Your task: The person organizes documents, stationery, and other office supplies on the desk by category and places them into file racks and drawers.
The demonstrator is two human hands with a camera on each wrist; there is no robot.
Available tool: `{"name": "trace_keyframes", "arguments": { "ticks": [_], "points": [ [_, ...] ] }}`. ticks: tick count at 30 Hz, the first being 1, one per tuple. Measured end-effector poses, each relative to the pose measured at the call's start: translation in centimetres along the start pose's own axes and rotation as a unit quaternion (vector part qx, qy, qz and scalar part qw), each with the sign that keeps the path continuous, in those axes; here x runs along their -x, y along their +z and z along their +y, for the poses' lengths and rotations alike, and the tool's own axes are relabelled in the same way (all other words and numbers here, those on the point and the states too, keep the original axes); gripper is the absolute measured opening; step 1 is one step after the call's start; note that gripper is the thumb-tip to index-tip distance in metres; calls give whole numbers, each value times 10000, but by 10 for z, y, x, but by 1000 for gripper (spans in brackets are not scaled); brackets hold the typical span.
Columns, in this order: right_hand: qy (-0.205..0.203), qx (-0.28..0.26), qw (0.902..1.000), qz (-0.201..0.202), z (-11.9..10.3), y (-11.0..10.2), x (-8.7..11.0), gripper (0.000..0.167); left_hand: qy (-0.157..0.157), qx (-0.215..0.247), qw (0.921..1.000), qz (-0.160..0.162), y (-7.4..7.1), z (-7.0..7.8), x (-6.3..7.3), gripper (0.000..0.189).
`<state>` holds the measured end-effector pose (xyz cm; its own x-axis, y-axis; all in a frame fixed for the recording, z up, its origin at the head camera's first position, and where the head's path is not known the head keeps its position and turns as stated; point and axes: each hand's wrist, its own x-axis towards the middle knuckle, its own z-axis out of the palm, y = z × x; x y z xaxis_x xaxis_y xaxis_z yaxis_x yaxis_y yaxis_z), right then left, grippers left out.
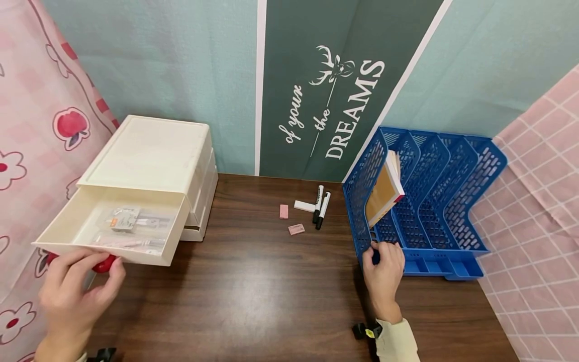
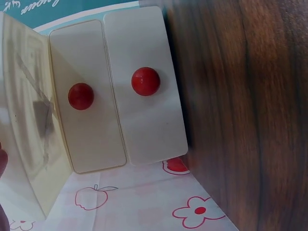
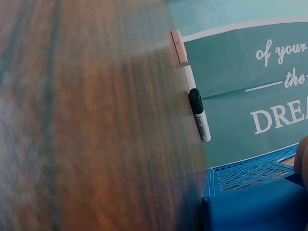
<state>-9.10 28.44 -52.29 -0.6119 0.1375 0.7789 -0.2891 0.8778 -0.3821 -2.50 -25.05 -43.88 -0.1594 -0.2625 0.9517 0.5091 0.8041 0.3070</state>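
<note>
With my left hand pinching the red ball knob, I'd slide the open top drawer just beyond it slowly and level, while my right hand steadily grips the blue file rack edge at its fingertips.

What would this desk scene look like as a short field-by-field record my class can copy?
left hand: pinches the red knob of the top drawer
top drawer: pulled open
drawer contents: white-and-orange packet, see-through packs
lower drawers: two, one red knob each
right hand: grips the front left part of the blue rack
rack contents: one book, leftmost slot
tabletop: two markers, white block, two pink blocks
</note>
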Motion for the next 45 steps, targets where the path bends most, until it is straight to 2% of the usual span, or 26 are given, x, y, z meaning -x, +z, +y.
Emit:
{"name": "trace_keyframes", "arguments": {
  "ticks": [6,13,17,25,34,45],
  "points": [
    [-5,8,10000,-44,0,1,-1,7,-115,67,9997,-217,1,-3,1,51],
    [15,13,10000,-32,1,0,0,6,-176,-3,9978,-643,4,-5,-1,54],
    [4,4,10000,-9,1,0,1,5,-246,-90,9958,-875,4,0,-6,56],
    [-4,-9,10000,30,2,-1,2,5,-459,-146,9927,-1108,14,6,-16,54],
    [-27,6,10000,38,3,-1,2,6,-684,-33,9898,-1247,27,-6,-14,45],
    [-2,-5,10000,43,2,-1,2,6,-881,-91,9831,-1600,36,-24,-10,36]
  ]
}}
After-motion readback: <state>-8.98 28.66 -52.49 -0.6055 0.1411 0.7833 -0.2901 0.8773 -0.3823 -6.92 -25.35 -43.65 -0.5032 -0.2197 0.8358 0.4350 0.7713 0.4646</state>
